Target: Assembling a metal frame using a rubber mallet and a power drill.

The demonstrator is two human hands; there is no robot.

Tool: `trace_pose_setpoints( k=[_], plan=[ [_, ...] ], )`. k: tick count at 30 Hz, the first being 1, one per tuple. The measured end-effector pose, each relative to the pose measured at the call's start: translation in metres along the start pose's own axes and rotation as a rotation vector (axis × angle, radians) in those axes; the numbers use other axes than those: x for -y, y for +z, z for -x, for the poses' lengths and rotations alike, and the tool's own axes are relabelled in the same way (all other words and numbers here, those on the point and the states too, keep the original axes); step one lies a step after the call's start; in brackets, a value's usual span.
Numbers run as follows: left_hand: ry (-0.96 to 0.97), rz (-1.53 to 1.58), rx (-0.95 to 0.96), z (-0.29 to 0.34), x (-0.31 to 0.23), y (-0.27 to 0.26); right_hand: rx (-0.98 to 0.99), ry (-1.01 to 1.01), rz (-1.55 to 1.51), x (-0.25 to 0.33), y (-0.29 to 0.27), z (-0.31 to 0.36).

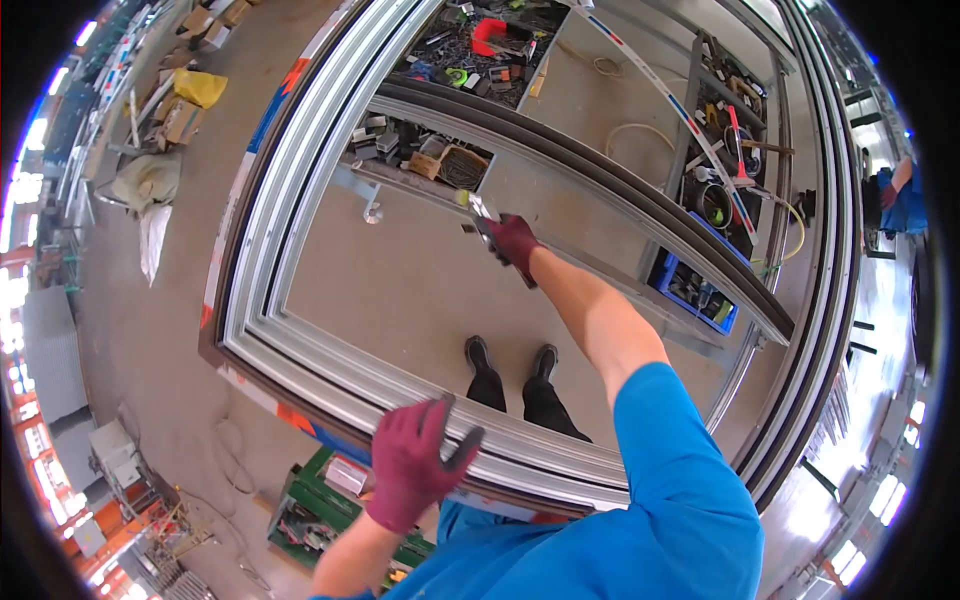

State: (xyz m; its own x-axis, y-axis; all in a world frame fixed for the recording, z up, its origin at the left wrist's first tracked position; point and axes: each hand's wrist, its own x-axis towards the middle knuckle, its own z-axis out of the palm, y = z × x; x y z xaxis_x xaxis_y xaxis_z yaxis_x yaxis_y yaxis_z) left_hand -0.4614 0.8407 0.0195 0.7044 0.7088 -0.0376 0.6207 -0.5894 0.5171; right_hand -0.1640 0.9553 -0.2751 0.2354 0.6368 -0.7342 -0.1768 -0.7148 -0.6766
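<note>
A large metal window or door frame [420,425] with silver profiles and a dark crossbar [600,165] lies in front of me. My right hand [512,243], in a maroon and black work glove, reaches over the frame's opening. Its fingers are wrapped round a hand tool [482,209] with a silver body, a dark handle and a yellow-green tip; its exact kind is not clear. My left hand [410,465], in the same kind of glove, is at the near rail with thumb and fingers apart, holding nothing. Whether it touches the rail I cannot tell.
Below the frame are a bin of small parts [470,165], a blue crate [690,290] and a tray of loose hardware [430,60]. A green toolbox [315,490] stands at the lower left. Cardboard boxes [185,120] are at the far left. Another person [905,200] is at the right edge.
</note>
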Motion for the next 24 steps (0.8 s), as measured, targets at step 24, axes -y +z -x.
trace_pose_setpoints(
  k=[24],
  plan=[
    [0.019,-0.07,0.065,0.001,0.004,0.006,-0.457,-0.484,0.564,-0.089,-0.021,-0.007]
  ],
)
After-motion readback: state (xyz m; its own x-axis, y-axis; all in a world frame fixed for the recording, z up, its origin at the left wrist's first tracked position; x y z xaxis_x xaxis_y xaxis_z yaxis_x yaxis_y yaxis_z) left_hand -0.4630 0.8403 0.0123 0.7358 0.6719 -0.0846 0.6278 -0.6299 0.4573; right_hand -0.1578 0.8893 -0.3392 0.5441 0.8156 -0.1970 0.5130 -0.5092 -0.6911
